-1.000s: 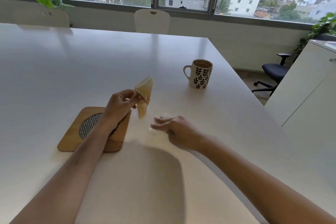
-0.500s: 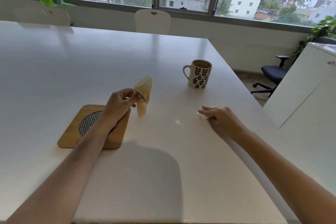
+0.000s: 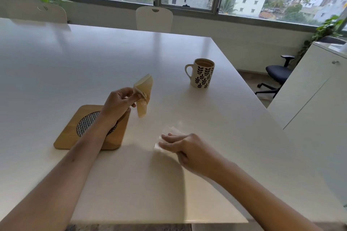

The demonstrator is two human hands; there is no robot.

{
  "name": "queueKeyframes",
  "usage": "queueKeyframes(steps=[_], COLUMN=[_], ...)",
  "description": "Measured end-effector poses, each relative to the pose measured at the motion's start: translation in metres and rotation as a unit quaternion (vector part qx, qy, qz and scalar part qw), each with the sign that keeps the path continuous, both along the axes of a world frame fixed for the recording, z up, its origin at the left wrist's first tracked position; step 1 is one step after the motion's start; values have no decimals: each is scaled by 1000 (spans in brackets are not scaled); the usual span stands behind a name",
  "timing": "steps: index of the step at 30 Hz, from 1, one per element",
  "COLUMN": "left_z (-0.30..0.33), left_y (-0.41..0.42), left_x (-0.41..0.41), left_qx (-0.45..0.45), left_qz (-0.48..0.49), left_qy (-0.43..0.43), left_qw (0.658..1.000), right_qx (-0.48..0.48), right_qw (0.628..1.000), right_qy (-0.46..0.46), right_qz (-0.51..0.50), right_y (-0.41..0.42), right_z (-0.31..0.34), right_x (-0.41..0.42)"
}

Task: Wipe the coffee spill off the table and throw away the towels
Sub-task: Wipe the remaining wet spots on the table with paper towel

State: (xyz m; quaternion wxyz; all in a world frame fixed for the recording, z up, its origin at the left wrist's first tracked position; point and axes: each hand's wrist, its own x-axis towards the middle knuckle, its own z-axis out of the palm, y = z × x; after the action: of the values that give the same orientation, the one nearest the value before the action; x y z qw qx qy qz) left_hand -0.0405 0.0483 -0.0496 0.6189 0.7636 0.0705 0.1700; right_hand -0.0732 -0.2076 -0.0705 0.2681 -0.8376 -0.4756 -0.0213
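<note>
Pressing flat, my right hand (image 3: 185, 148) pins a white towel (image 3: 165, 138) under straight fingers on the tabletop (image 3: 93, 62). My left hand (image 3: 118, 102) pinches a stained towel (image 3: 143, 95), raised clear.

Obstructions on the white table (image 3: 78, 65): a leaf-patterned ceramic mug (image 3: 202, 73) far right, and a square wooden trivet (image 3: 63, 139) near left; open surface between them.
</note>
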Motion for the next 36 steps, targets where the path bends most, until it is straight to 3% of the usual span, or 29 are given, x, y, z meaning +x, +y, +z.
queueKeyframes(steps=[5,10,15,19,25,36], left_z=[0,0,0,1,2,1], left_y=[0,1,-1,-3,-3,-1], left_x=[-2,-1,2,2,0,-2], left_qx=[5,10,11,12,10,-13], left_qz=[1,3,-7,-6,-1,5], left_qy=[1,5,8,11,13,13], left_qw=[1000,1000,1000,1000,1000,1000], right_qx=[-11,-29,-41,-22,-25,-41], right_qw=[998,970,964,984,999,995], right_qy=[-34,-80,-71,-70,41,-17], right_qz=[-61,-228,-254,-161,14,84], right_y=[-23,-66,-57,-33,9,45], right_z=[3,13,12,6,3,2], right_x=[28,93,100,61,-12,28])
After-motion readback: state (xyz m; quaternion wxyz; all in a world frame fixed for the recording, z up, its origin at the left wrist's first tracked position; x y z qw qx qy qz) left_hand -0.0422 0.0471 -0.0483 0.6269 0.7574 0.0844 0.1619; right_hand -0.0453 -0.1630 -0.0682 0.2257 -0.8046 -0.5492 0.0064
